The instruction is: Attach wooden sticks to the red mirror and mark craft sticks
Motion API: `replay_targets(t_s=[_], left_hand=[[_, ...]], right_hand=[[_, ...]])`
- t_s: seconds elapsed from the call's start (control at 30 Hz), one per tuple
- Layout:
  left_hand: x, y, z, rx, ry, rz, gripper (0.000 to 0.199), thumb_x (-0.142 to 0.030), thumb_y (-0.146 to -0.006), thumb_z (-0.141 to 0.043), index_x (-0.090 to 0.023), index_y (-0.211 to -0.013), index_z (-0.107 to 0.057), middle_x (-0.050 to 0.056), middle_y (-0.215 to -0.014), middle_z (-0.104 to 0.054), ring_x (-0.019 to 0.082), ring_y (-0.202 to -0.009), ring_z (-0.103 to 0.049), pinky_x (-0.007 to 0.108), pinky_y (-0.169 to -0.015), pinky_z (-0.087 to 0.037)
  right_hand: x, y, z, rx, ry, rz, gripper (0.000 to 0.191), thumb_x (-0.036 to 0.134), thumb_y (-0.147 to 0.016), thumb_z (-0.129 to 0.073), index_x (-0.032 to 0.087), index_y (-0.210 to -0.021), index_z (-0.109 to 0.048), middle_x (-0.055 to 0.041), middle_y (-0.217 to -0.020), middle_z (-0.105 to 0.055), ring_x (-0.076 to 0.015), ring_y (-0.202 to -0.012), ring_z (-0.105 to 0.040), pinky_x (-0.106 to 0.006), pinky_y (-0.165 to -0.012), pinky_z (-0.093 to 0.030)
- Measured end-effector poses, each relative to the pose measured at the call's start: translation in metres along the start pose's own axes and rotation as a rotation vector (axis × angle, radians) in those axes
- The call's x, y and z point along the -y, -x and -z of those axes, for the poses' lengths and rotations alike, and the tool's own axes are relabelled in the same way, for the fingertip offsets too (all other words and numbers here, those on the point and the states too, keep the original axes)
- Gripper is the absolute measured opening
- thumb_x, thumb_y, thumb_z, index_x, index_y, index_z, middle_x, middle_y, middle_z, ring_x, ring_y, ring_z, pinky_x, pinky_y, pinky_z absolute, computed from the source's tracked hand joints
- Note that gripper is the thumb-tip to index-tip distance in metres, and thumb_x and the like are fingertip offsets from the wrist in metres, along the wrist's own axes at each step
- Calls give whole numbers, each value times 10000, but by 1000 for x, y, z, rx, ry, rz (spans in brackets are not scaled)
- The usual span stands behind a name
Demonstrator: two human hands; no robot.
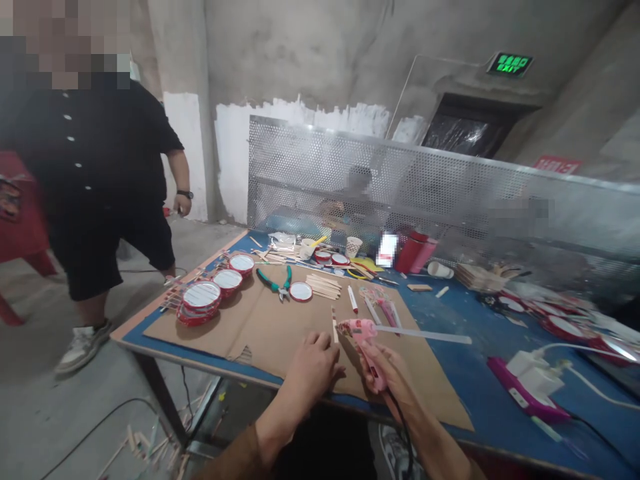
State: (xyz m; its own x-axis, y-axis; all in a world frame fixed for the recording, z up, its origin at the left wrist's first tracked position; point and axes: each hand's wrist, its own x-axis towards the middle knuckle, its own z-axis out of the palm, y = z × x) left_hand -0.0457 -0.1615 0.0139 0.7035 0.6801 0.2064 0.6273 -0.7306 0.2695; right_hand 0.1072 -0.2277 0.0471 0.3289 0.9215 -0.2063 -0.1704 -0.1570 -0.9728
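Note:
My right hand (385, 370) is wrapped round the handle of a pink hot glue gun (361, 329), a long translucent glue stick (425, 335) poking out of its back. The gun's nozzle points left, close to a thin wooden stick (335, 320) with dark marks. My left hand (314, 363) is closed on the near end of that stick, its fingertips partly hidden. Both hands are over a brown cardboard sheet (280, 320). Farther up the sheet lie a red-capped marker (353, 300), a row of wooden sticks (324, 287), a round red-rimmed disc (301, 291) and green-handled pliers (277, 285).
Small red drum-like pieces (201, 297) stand at the table's left edge. A purple power strip (525, 390) with white plugs sits at right. Paper cups (354, 247) and a red cylinder (413, 252) stand before a perforated metal screen (310, 173). A person (110, 153) stands at left.

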Motion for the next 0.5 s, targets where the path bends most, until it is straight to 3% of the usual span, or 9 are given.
replay_targets(t_s=[0.5], left_hand=[[2,-1,-4,-3,23,-30,294,-387,-900,-607,-168,-1093,-641,87,-1127,-617,253,-1086,-535,406,-953,-451]], right_hand=[[-8,0,9,43,0,-17,523,626,-580,-822,158,-694,-617,40,-503,-537,-53,-368,-427,-170,-340,-331]])
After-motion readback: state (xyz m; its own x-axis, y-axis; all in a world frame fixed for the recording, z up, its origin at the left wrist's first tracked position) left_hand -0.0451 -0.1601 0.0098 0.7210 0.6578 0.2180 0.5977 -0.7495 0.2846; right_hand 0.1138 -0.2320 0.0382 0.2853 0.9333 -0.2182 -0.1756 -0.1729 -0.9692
